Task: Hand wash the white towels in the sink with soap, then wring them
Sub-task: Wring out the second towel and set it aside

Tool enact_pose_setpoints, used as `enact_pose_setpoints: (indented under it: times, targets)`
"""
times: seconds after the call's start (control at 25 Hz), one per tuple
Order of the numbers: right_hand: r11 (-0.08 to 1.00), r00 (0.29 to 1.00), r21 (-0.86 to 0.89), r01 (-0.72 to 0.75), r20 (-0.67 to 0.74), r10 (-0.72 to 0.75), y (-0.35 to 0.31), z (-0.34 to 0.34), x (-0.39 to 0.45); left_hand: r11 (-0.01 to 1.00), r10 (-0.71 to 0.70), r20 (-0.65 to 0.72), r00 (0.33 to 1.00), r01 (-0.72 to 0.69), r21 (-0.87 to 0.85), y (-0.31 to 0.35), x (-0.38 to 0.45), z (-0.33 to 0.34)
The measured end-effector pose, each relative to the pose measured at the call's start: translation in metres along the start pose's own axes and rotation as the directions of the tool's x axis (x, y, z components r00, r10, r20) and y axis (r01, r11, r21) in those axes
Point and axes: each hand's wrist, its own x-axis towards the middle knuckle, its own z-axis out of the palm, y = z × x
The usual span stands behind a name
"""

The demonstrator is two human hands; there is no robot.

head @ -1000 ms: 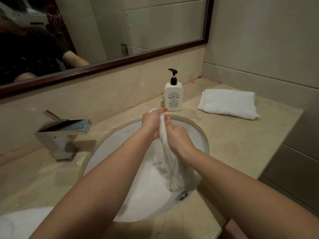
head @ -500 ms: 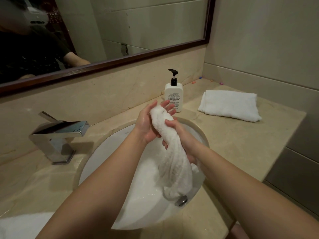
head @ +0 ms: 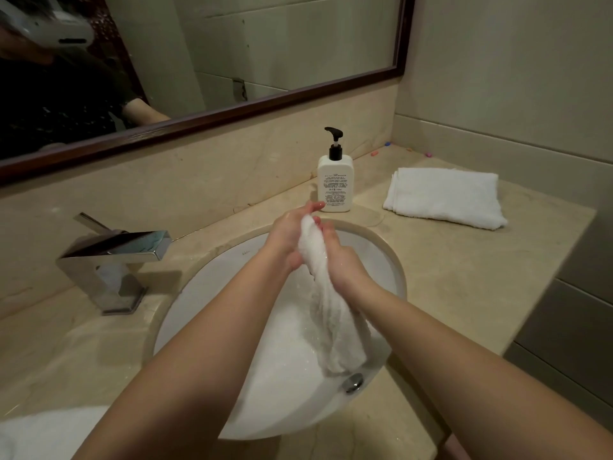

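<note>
I am pressing my left hand [head: 288, 234] and my right hand [head: 343, 260] together on the upper end of the wet white towel [head: 326, 303], one palm on each side, over the far half of the sink [head: 212, 283]. Half a second ago my left palm was lying open under the towel's top with the fingers spread; it is now closing back against the cloth, and my right hand is sitting higher on the roll than before. This back-and-forth indicates that I am rubbing the towel between my palms, so I am judging the step to be washing, not yet wringing.

The towel is hanging from my hands as a loose twisted rope, and its lower end is reaching down into the basin, close above the metal drain [head: 354, 382].

Containers:
- The sink is holding whitish, foamy-looking water; I cannot tell its depth.
- The soap pump bottle [head: 335, 182] is standing upright on the counter [head: 464, 277], just behind the basin rim; its fill level is not visible.

A folded white towel [head: 444, 197] is lying on the counter to the right, well apart from the basin, apparently dry and unwashed. Another white cloth [head: 49, 433] is showing at the lower left edge; its state is unclear.
</note>
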Motion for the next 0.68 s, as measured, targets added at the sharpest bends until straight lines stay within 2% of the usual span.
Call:
enact_pose_setpoints:
  times: [0.2, 0.32, 0.44, 0.52, 0.6, 0.68]
  targets:
    - [0.980, 0.980, -0.111, 0.168, -0.093, -0.178, 0.002, -0.001, -0.009, 0.988, 0.138, -0.254, 0.957, -0.117, 0.096, -0.005, -0.008, 0.003]
    - [0.969, 0.967, -0.135, 0.206, -0.124, -0.223, 0.004, -0.001, -0.013, 0.980, 0.186, -0.277, 0.943, -0.160, 0.115, -0.009, -0.012, 0.003]
    - [0.976, 0.981, -0.128, 0.176, -0.063, -0.185, 0.002, -0.004, -0.013, 0.981, 0.182, -0.231, 0.956, -0.159, 0.114, -0.006, -0.016, 0.004]
    - [0.992, 0.990, 0.007, 0.125, 0.067, -0.125, 0.002, -0.010, -0.012, 0.984, 0.164, -0.174, 0.971, -0.147, 0.104, -0.003, -0.015, 0.006]
    - [0.988, 0.982, 0.135, 0.079, 0.162, -0.100, 0.003, -0.017, -0.013, 0.989, 0.140, -0.083, 0.987, -0.134, 0.069, 0.000, -0.017, 0.004]
    - [0.979, 0.975, 0.189, 0.076, 0.191, -0.113, 0.004, -0.022, -0.012, 0.973, 0.174, 0.062, 0.983, -0.182, 0.142, 0.000, -0.016, -0.006]
